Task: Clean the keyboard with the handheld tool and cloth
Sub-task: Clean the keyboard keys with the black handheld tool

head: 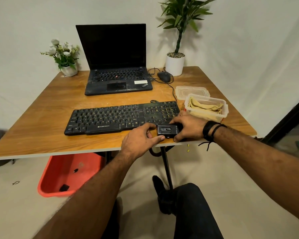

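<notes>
Dark-trousered knees (193,211) fill the bottom of the view, and from there two bare forearms reach up to the near edge of the brown wooden desk (41,128). At that edge, towards the right corner, sits the small black boxy handheld tool (167,131), its end just in front of the near right corner of the black plastic keyboard (110,118). The right hand (188,128), with black cords round its wrist, grips the tool from the right: fingers curl over its far side and the thumb presses its near side. The left hand (140,140) comes from the left, fingers curled, thumb tip against the tool's near left corner and forefinger bent above its left end; whether that forefinger touches cannot be told. The keyboard lies parallel to the near edge, its keys dusty. The crumpled yellow cloth (204,106) lies inside a clear plastic tub (223,109) at the desk's right edge, just beyond the right hand, with the tub's clear lid (192,90) flat behind it. An open black laptop (116,66) stands towards the far edge.
</notes>
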